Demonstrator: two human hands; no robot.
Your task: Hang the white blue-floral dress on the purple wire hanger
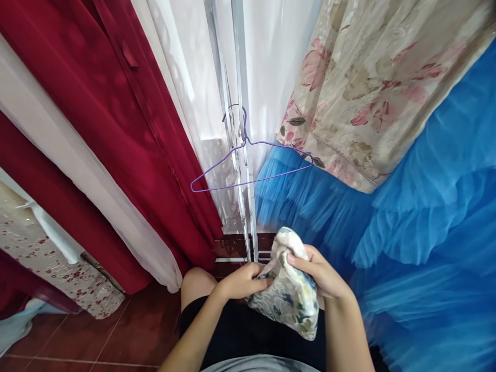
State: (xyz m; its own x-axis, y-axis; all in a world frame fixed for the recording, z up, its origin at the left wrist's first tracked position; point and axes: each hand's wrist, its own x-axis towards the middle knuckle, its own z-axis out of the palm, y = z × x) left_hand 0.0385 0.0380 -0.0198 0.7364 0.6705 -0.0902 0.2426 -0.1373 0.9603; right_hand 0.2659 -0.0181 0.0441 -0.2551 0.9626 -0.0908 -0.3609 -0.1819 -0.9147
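A folded piece of floral fabric [296, 297], white with blue, green and yellow patterning, is bunched between my two hands above my lap. My left hand [246, 280] grips its left edge, thumb on top. On the upper right side, my right hand [320, 271] pinches the cloth with the thumb laid over it. Whether the fabric is a garment or a loose cloth I cannot tell. Beyond my hands a bare purple hanger [251, 182] hangs by its hook on a white metal rack frame [240, 155].
Long red drapes or gowns [127, 103] hang at the left with white fabric between them. To the right hang a beige floral dress [360, 103] and a ruffled blue tulle skirt [418, 222]. Dark red floor tiles [127, 330] show at the lower left.
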